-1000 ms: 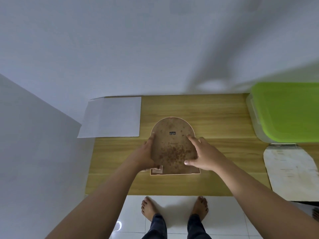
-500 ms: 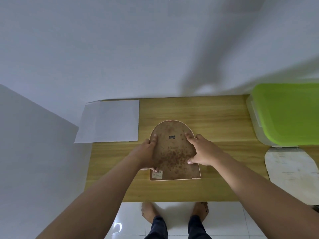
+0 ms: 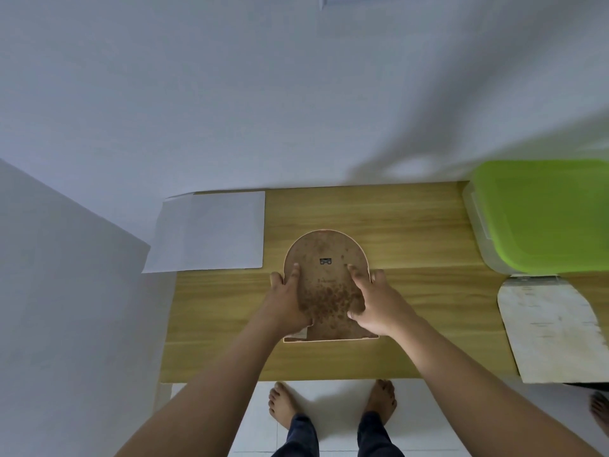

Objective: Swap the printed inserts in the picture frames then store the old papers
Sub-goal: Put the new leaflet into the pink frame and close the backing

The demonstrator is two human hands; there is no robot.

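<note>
An arch-shaped picture frame (image 3: pixel 326 278) lies face down in the middle of the wooden table (image 3: pixel 412 232), its stained brown backing board up with a small metal hanger near the top. My left hand (image 3: pixel 286 301) grips the frame's left edge, fingers on the backing. My right hand (image 3: pixel 375 301) presses on the right side of the backing, thumb over the right edge. A white sheet of paper (image 3: pixel 211 230) lies at the table's far left. A second arch-shaped worn white board or frame (image 3: pixel 550 328) lies at the right.
A clear plastic box with a green lid (image 3: pixel 543 216) stands at the table's far right corner. A white wall runs behind the table and a wall closes in at the left. My bare feet (image 3: pixel 329 404) stand on white tiles below the table's front edge.
Both hands have slid a little up the backing board toward the arch's top. The frame stays flat on the table in the same spot.
</note>
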